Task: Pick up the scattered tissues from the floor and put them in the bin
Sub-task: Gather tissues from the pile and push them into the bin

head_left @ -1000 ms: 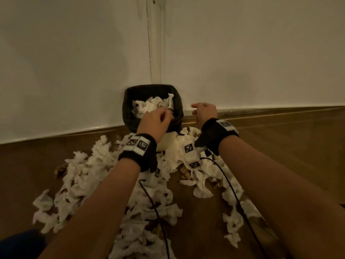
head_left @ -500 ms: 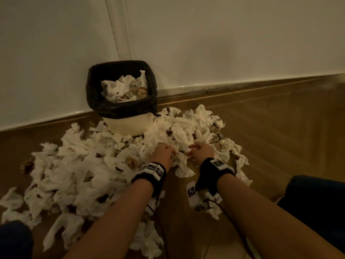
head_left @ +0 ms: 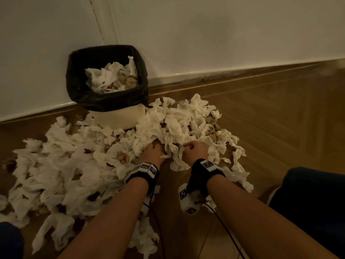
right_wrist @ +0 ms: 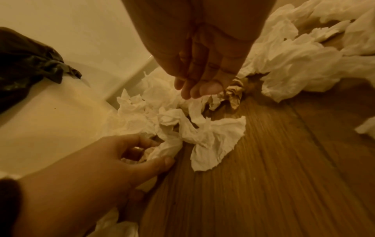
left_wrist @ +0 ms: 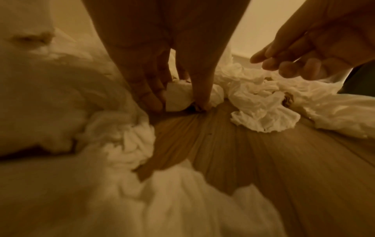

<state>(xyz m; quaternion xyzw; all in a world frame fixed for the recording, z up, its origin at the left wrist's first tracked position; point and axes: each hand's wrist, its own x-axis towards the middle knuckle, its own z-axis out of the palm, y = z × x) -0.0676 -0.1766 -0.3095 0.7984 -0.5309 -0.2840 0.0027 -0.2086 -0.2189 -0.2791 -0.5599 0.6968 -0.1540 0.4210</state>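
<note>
A bin (head_left: 119,116) with a black liner stands against the wall, part full of white tissues (head_left: 112,77). Many crumpled tissues (head_left: 65,165) lie heaped on the wooden floor around it. My left hand (head_left: 153,151) is down in the heap just right of the bin. Its thumb and fingers pinch a crumpled tissue (left_wrist: 178,96), as the right wrist view confirms for that left hand (right_wrist: 154,152). My right hand (head_left: 195,149) hovers beside it over a flat tissue (right_wrist: 213,137). Its fingers (right_wrist: 194,89) hang loosely curled and hold nothing.
The white wall and skirting (head_left: 224,71) run behind the bin. Bare wooden floor (head_left: 280,118) lies to the right. My dark-clothed knees sit at the right (head_left: 313,202) and lower left (head_left: 9,240). Black cables (head_left: 227,230) trail from the wrists. Brown crumpled paper (right_wrist: 235,93) lies among the tissues.
Both hands have come down from the bin's rim to the heap on the floor. The left hand has closed its fingers on a tissue there.
</note>
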